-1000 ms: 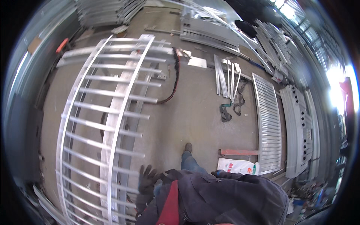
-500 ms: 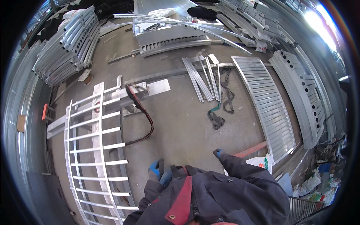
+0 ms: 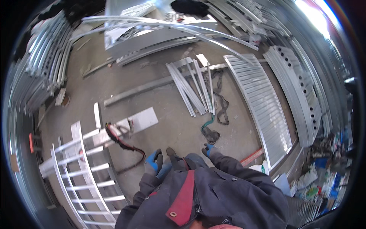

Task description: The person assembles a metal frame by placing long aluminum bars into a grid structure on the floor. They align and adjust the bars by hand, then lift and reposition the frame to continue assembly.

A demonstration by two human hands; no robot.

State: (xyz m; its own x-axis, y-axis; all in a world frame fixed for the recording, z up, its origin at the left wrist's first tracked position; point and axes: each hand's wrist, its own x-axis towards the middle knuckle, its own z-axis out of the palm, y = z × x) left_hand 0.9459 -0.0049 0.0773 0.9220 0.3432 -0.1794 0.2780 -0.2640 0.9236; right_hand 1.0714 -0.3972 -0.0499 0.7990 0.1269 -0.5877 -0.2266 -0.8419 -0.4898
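Note:
Both my hands wear blue and grey gloves and hang in front of my dark jacket, away from any workpiece. My left hand [image 3: 153, 162] is loosely curled with thumb and fingers apart, and nothing shows in it. A red and black cable [image 3: 131, 147] curves across the floor to its left, beside a ladder-like metal frame [image 3: 84, 156]. My right hand [image 3: 207, 149] also looks empty, its fingers partly spread. Just beyond it in the picture a dark strap with a green section [image 3: 210, 134] lies on the floor, below several loose metal strips [image 3: 190, 87].
A slatted metal panel [image 3: 261, 110] lies to the right, beside stacked perforated profiles [image 3: 295, 87]. Long bent strips [image 3: 171, 23] cross a metal stack ahead. Metal tubes [image 3: 47, 57] are piled at far left. A beam [image 3: 146, 84] lies across the floor. Clutter [image 3: 320, 179] sits lower right.
My view has turned and moved forward, so the ladder-like frame sits lower left. Both hands have risen in the picture, and the right is closer to the strap. One of my shoes now shows.

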